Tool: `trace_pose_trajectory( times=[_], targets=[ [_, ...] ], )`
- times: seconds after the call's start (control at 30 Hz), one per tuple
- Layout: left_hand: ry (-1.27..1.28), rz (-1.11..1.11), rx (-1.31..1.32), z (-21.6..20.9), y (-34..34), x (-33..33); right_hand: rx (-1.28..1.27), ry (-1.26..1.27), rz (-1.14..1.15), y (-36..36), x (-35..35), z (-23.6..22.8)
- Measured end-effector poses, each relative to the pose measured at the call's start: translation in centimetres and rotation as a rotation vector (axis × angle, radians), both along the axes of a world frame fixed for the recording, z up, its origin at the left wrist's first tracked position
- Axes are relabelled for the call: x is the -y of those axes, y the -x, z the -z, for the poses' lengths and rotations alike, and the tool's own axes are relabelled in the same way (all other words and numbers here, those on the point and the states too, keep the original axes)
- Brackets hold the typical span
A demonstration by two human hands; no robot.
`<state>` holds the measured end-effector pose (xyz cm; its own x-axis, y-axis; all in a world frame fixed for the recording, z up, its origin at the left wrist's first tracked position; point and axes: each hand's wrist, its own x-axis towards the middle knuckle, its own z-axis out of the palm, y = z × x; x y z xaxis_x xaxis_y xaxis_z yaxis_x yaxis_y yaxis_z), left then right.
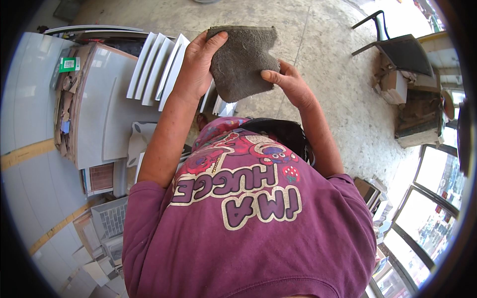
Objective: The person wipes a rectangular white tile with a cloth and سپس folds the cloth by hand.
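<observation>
A dark grey, fuzzy piece of cloth (243, 67) with frayed edges hangs spread between my two hands at the top middle. My left hand (202, 59) grips its left side near the upper corner, thumb lying on the front. At the right edge, below a notch in the cloth, my right hand (290, 82) pinches it between thumb and fingers. Most of the fingers of both hands are hidden behind the cloth.
White panels (156, 69) stand in a row left of my arm, beside large grey slabs (107, 104) leaning in a stack. A black chair (405, 52) and boxes (397, 87) stand at the far right on the concrete floor (338, 74). Windows line the right side.
</observation>
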<state>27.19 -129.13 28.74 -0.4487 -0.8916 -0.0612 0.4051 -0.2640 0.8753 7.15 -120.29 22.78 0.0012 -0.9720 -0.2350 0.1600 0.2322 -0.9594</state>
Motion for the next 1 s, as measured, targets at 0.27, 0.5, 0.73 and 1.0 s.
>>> trace_pose_trajectory(
  times=[0.27, 0.5, 0.73, 1.0],
  targets=[
    [-0.576, -0.034, -0.104, 4.4, -1.9, 1.6, 0.183, -0.076, 0.066, -1.1, 0.6, -0.7],
    [-0.4, 0.163, -0.217, 3.5, -1.1, -1.6, 0.568, -0.038, 0.114, -1.3, 1.3, -3.5],
    [-0.387, 0.124, -0.028, 7.0, -2.1, -2.7, 0.449, -0.059, 0.142, -0.3, 1.6, -1.2],
    [0.336, -0.002, 0.043, 2.1, -3.4, -1.0, 0.115, 0.492, 0.079, -0.4, 1.0, -5.8]
  ],
)
